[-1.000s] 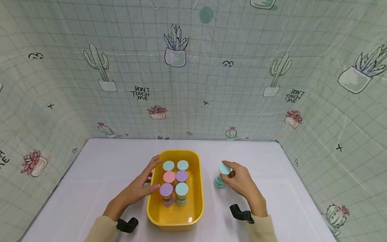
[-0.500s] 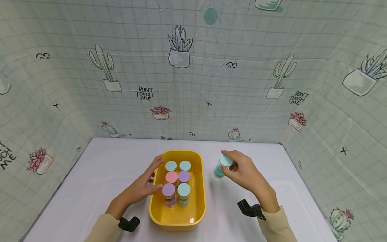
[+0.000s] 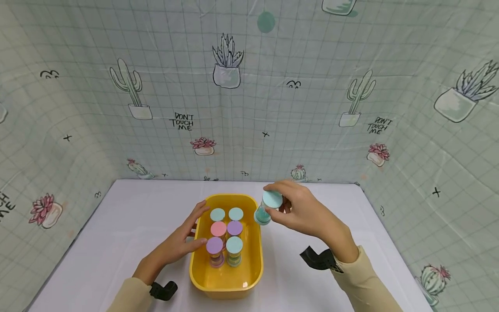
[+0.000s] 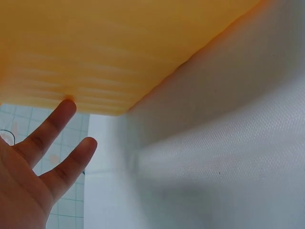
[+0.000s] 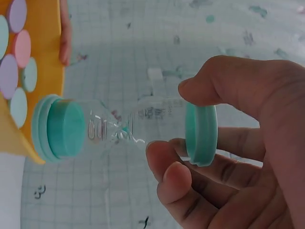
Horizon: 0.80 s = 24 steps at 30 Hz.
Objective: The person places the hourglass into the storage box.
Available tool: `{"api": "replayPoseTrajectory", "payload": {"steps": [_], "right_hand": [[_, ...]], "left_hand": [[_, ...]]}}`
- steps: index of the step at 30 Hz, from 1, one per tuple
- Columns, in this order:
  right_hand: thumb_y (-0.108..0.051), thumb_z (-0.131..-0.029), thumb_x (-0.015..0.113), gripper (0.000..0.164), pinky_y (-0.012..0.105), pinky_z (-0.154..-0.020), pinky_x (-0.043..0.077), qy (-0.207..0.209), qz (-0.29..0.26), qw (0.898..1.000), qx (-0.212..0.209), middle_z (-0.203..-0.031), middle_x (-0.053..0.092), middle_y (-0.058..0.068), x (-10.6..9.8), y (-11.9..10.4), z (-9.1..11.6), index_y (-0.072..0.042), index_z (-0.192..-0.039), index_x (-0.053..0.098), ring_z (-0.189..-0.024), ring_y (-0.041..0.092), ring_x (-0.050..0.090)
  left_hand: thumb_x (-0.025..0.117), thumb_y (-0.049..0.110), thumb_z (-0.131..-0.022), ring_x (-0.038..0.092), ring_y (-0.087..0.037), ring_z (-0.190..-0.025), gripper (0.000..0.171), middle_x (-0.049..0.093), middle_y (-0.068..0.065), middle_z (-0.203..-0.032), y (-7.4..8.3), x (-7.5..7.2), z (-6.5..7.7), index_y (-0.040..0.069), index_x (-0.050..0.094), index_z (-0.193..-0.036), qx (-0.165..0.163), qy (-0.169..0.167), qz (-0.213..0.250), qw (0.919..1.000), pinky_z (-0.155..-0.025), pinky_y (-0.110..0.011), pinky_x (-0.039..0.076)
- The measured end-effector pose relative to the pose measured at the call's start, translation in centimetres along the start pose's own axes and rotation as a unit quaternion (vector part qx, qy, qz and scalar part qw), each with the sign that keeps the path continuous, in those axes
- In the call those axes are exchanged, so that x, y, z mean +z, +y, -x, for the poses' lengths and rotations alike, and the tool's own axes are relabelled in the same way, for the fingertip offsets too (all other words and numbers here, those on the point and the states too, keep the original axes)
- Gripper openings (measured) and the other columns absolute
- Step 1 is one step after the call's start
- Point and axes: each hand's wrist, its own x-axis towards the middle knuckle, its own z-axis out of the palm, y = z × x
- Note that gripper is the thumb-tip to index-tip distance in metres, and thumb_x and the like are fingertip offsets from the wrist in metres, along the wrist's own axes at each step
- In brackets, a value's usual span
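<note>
My right hand point(image 3: 302, 211) pinches the turquoise top cap of an hourglass point(image 3: 272, 199), just beyond the right rim of a yellow bin point(image 3: 222, 282). In the right wrist view, this hourglass point(image 5: 66, 128) has clear glass bulbs and turquoise sand in the end away from my fingers. My left hand point(image 3: 181, 242) rests spread against the bin's left side, thumb at the rim. The left wrist view shows two straight fingers point(image 4: 55, 121), one touching the bin's outer wall. Several more hourglasses stand upright inside, including a pink-capped one point(image 3: 218, 228) and a purple-capped one point(image 3: 214, 245).
The bin stands on a white-covered table point(image 3: 312, 277). A pale green grid-patterned cloth point(image 3: 249, 104) with cactus drawings hangs behind and along both sides. The near part of the bin shows bare floor in front of the hourglasses.
My right hand has lifted the turquoise hourglass off the table on the right and carried it left and away to the bin's right rim. The left hand stays against the bin.
</note>
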Motion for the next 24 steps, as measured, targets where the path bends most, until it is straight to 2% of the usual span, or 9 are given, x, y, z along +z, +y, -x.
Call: {"api": "replayPoseTrajectory", "payload": {"steps": [5, 10, 14, 21, 24], "right_hand": [[-0.012, -0.091, 0.074, 0.038, 0.023, -0.064, 0.054, -0.055, -0.03, 0.997, -0.042, -0.113, 0.067, 0.003, 0.3, -1.8, -1.3, -0.007, -0.128, 0.067, -0.074, 0.008, 0.057], [-0.012, -0.091, 0.071, 0.033, 0.019, -0.065, 0.053, -0.118, -0.043, 0.989, -0.084, -0.112, 0.066, 0.001, 1.3, -3.5, -2.4, -0.009, -0.124, 0.068, -0.075, 0.007, 0.057], [-0.011, -0.09, 0.073, 0.032, 0.016, -0.069, 0.052, -0.17, -0.038, 0.978, -0.114, -0.11, 0.066, 0.002, 2.2, -4.7, -3.0, -0.007, -0.122, 0.067, -0.079, 0.008, 0.056], [-0.02, -0.093, 0.076, 0.035, 0.009, -0.084, 0.047, -0.271, 0.001, 0.953, -0.133, -0.119, 0.068, 0.001, 3.7, -6.0, -3.7, -0.01, -0.126, 0.067, -0.097, 0.007, 0.058], [-0.022, -0.093, 0.077, 0.033, 0.008, -0.088, 0.045, -0.299, 0.006, 0.944, -0.143, -0.116, 0.067, -0.001, 4.6, -6.0, -3.9, -0.012, -0.123, 0.067, -0.097, 0.006, 0.058]], "left_hand": [[0.064, 0.026, -0.097, 0.049, -0.042, -0.132, 0.079, 0.003, -0.013, -0.174, -0.2, -0.1, -0.1, 0.023, 0.022, -0.164, 0.012, 0.0, 0.0, 0.9999, -0.094, -0.049, 0.05], [0.063, 0.021, -0.098, 0.05, -0.042, -0.131, 0.079, 0.003, -0.013, -0.174, -0.2, -0.2, -0.1, 0.022, 0.021, -0.164, 0.025, -0.004, -0.002, 0.9997, -0.095, -0.048, 0.05], [0.062, 0.02, -0.099, 0.049, -0.042, -0.131, 0.078, 0.003, -0.014, -0.174, -0.2, -0.2, -0.1, 0.021, 0.021, -0.164, 0.03, -0.006, -0.004, 0.9995, -0.095, -0.048, 0.05], [0.062, 0.024, -0.1, 0.045, -0.041, -0.135, 0.076, 0.003, -0.013, -0.174, -0.3, -0.1, 0.0, 0.022, 0.022, -0.164, 0.024, -0.007, -0.009, 0.9997, -0.096, -0.043, 0.05], [0.061, 0.024, -0.1, 0.044, -0.042, -0.135, 0.076, 0.003, -0.013, -0.174, -0.2, -0.2, 0.0, 0.021, 0.022, -0.164, 0.026, -0.008, -0.006, 0.9996, -0.096, -0.043, 0.05]]}}
